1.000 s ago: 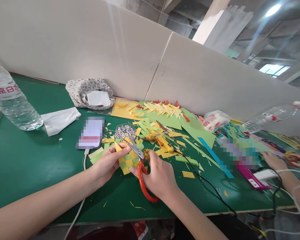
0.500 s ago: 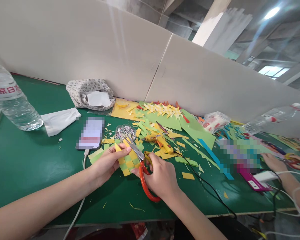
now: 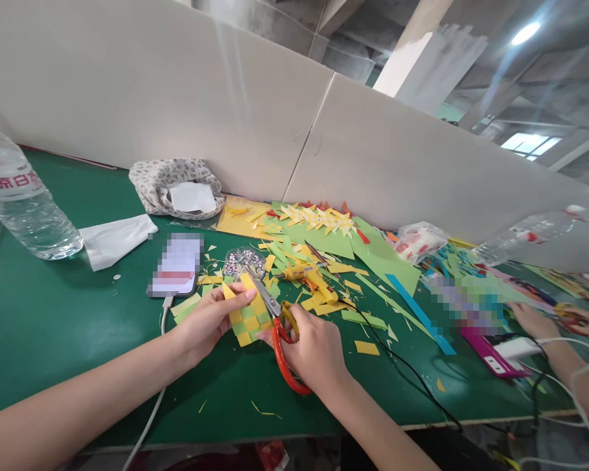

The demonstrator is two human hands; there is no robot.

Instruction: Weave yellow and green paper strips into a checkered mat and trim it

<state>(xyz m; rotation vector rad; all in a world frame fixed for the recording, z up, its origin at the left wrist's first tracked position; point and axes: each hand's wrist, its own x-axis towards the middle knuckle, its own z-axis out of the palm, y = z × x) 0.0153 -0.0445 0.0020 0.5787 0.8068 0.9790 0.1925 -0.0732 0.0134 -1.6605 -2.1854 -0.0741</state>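
- Head view: red-handled scissors (image 3: pixel 275 311) are seen with blades drawn closer together than a second ago; a snip has apparently been made.
- Woven yellow-green paper (image 3: pixel 248 322) is pinched in the left hand's (image 3: pixel 210 315) grip, over the bench (image 3: pixel 78 314).
- Handles are clasped by the right hand (image 3: pixel 319 347).

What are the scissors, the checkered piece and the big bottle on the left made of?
Scissors: blades probably steel, grey and shiny; handles look like glossy red plastic, or plastic-coated.
Checkered piece: apparently matte paper or thin card, flat yellow and green strips interlaced.
Bottle: likely clear, glossy plastic, see-through with highlights.
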